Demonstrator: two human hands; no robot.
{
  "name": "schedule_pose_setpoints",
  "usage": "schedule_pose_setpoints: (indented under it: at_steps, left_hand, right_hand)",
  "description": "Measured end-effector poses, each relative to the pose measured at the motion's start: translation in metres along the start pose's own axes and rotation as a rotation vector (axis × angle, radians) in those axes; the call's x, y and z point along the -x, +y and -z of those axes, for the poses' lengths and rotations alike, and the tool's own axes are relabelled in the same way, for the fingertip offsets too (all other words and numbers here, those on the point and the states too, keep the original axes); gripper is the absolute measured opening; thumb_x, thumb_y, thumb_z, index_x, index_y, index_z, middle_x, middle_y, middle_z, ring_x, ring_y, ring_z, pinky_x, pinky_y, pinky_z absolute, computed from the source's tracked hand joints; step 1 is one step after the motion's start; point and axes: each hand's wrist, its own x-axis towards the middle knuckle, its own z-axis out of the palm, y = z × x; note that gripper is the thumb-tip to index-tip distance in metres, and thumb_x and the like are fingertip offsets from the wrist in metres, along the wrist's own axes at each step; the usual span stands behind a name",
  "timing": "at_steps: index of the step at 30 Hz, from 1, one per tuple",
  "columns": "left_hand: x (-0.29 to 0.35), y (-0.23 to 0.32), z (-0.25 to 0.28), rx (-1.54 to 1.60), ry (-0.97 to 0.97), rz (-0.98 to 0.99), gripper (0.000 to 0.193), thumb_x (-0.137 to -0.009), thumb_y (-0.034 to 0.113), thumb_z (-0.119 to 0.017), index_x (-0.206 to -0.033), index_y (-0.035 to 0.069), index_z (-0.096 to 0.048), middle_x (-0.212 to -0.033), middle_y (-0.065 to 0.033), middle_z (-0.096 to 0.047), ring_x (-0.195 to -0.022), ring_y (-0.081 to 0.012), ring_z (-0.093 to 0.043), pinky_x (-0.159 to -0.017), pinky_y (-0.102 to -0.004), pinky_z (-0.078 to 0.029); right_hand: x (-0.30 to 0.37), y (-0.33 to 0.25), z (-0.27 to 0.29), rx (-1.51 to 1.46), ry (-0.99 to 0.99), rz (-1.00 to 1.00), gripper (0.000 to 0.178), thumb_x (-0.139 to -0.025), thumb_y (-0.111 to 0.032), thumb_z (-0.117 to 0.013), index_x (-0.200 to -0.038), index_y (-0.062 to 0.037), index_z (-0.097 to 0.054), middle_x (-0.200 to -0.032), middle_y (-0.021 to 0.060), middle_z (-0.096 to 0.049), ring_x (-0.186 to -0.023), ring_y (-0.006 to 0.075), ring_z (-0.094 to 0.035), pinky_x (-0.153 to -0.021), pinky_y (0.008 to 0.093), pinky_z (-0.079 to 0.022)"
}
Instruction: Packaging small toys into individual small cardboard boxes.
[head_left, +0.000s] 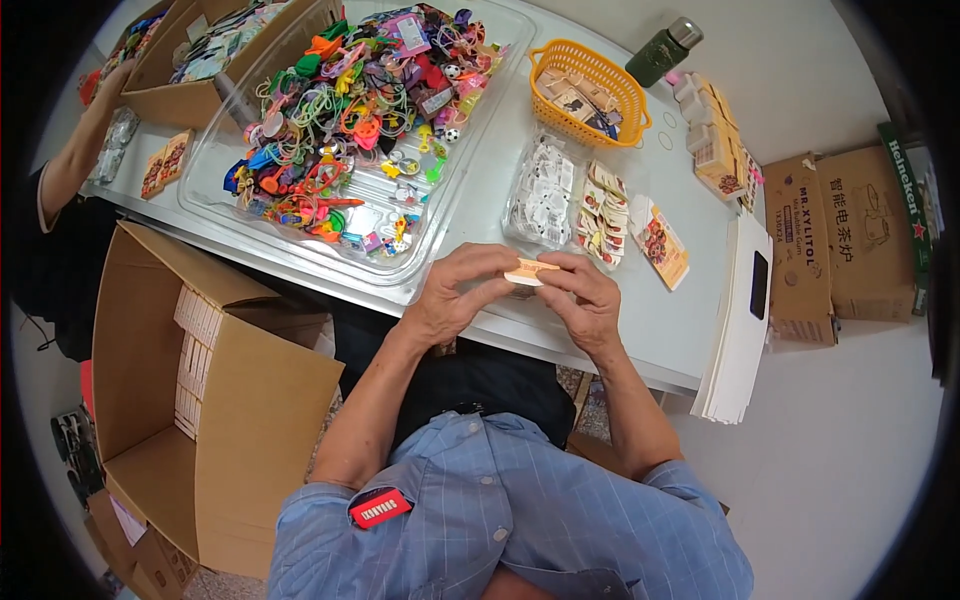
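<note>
Both my hands meet at the table's near edge over a small orange-and-white paper carton [530, 272]. My left hand [455, 292] pinches its left end between thumb and fingers. At its right end, my right hand [583, 300] grips in the same way. Just beyond lies a clear plastic tub [540, 192] of small white packets. Beside it, several red-and-cream printed packets [603, 212] are piled. A flat orange printed carton [662, 248] lies to their right, its white flap raised.
A large clear tray [425, 245] heaped with colourful trinkets fills the left. Behind stand a yellow basket [588, 92], a green flask [664, 52] and cartons [722, 150]. White sheets [728, 350] bear a dark phone-like slab [760, 283]. An open cardboard box [265, 430] stands lower left; another person's arm [82, 150] reaches beyond.
</note>
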Motion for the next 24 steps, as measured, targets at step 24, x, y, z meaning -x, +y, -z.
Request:
schedule_pose_setpoints:
  at_steps: [24]
  left_hand:
    - [0.004, 0.020, -0.010, 0.113, -0.036, 0.237, 0.020, -0.098, 0.005, -0.066, -0.117, 0.002, -0.071, -0.116, -0.0103, -0.067, -0.099, -0.0154, -0.066, -0.079, -0.0266, -0.057]
  right_hand:
    - [0.010, -0.024, -0.012, -0.043, 0.105, -0.165, 0.018, -0.088, 0.005, -0.072, -0.105, 0.0005, -0.075, -0.113, 0.0117, -0.069, -0.096, 0.0156, -0.064, -0.080, 0.0275, -0.052]
